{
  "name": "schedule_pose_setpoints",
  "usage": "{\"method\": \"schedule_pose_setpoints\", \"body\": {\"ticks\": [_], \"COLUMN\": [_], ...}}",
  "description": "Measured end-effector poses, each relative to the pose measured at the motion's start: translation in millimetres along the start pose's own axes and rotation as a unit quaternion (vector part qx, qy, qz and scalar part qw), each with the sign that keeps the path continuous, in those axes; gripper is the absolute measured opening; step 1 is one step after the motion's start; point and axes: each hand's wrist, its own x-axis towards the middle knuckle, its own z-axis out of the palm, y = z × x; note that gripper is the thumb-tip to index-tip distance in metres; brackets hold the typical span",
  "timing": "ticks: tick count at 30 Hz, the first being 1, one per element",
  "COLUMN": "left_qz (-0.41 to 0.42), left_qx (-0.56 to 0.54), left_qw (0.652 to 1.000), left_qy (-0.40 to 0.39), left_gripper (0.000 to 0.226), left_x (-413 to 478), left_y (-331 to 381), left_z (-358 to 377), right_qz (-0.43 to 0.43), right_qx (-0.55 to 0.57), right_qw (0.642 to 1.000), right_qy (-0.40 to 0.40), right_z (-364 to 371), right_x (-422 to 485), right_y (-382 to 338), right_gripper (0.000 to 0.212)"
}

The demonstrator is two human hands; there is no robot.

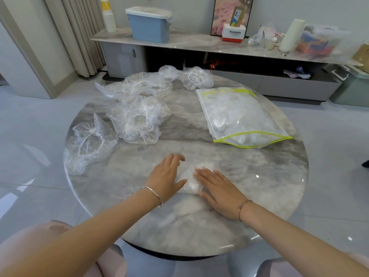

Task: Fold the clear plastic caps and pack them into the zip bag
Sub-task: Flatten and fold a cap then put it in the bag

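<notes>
**A:** Where are the hands?

**B:** Close to the near edge of the desk (259,186). The left hand (166,176) and right hand (217,188) both lie palm down with straight fingers. They press on a folded cap (189,176) and neither curls round anything.

**A:** And that cap?

**B:** It is a small, flattened clear wad on the desk, partly under both hands. The left thumb lies along its near-left side and the right fingertips cross its top.

**A:** The bag?

**B:** The bag (239,116) lies flat toward the right edge, well apart from the hands. It has yellow-green trim at both ends and crumpled clear plastic inside. The near end bulges, but I cannot tell which end is the mouth.

**A:** Other caps?

**B:** All are unfolded. The left cap (87,142) sits by the left edge, touching the middle cap (137,120) just inward of it. Behind them, toward the far-left edge, is a heap (139,84), and whether it is one cap or more I cannot tell. At the far edge sit a far cap (168,71) and, just beside it, the rightmost cap (197,77), near the bag's far corner.

**A:** Anything else?

**B:** There is a thin bracelet (153,193) on each wrist. Beyond the desk, a sideboard (189,42) carries stacked cups (108,19) and a blue bin (148,27) with a white lid. It also holds a red-and-white box (232,34) and a white roll (291,36).
</notes>
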Motion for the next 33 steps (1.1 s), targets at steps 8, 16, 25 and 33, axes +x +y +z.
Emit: {"method": "schedule_pose_setpoints", "body": {"ticks": [8,16,25,33], "left_qz": [0.111,0.048,-0.081,0.115], "left_qx": [0.121,0.073,-0.16,-0.017], "left_qw": [0.97,0.985,0.967,0.993], "left_qy": [-0.177,-0.151,-0.181,0.024], "left_gripper": [0.057,0.028,0.017,0.033], "left_x": [-7,2,6,-3], "left_y": [-3,6,3,15], "left_z": [13,11,10,13], "right_qz": [0.028,0.049,0.212,0.206], "right_qx": [0.073,0.111,0.386,0.274], "right_qw": [0.997,0.99,0.885,0.931], "right_qy": [-0.012,0.073,0.151,0.127], "right_z": [-4,-9,-2,0], "right_x": [-2,-5,5,4], "right_y": [2,-5,5,8], "right_gripper": [0.066,0.039,0.015,0.02]}}
